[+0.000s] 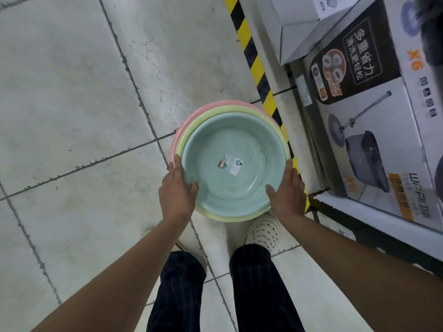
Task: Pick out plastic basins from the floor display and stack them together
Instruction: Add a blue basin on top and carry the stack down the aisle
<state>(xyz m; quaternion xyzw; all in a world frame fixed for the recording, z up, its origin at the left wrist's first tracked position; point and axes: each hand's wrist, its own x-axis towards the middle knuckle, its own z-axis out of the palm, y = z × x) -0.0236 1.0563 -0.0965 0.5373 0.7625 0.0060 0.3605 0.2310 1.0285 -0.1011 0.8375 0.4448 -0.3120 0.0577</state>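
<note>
the grey-white tiled floor (72, 92) takes up most of what i see, its dark grout lines running slantwise, the tiles scuffed and cracked in places. along the floor's right edge stand big printed mop boxes (374, 130), black and white with pictures of a spin mop and bucket, and a plain white box (297, 10) sits beyond them toward the far right corner. my two legs in dark trousers (259, 283) come up from the near edge of the floor. a yellow-and-black hazard tape (254, 58) runs on the floor just beside the boxes, from the far edge down toward me. i hold the stack of basins (239, 188) in the air above the floor, in front of my feet and just left of the tape, its right rim overlapping the stripe from where i look. the pink basin (179, 131) is the widest and lies at the bottom, showing only as a crescent at the far left; the yellow basin (227, 217) is nested in it, and the blue-green basin (230, 144) sits inside that, on top, open side up. my left hand (177, 190) clasps the near left rim, thumb hooked over into the blue-green basin, fingers stretched along the outside. my right hand (286, 192) does the same on the near right rim, thumb inside, fingers outside. below the stack a white shoe (263, 230) with dark dots peeks out. a small paper label (230, 164) is stuck to the bottom of the blue-green basin.
</note>
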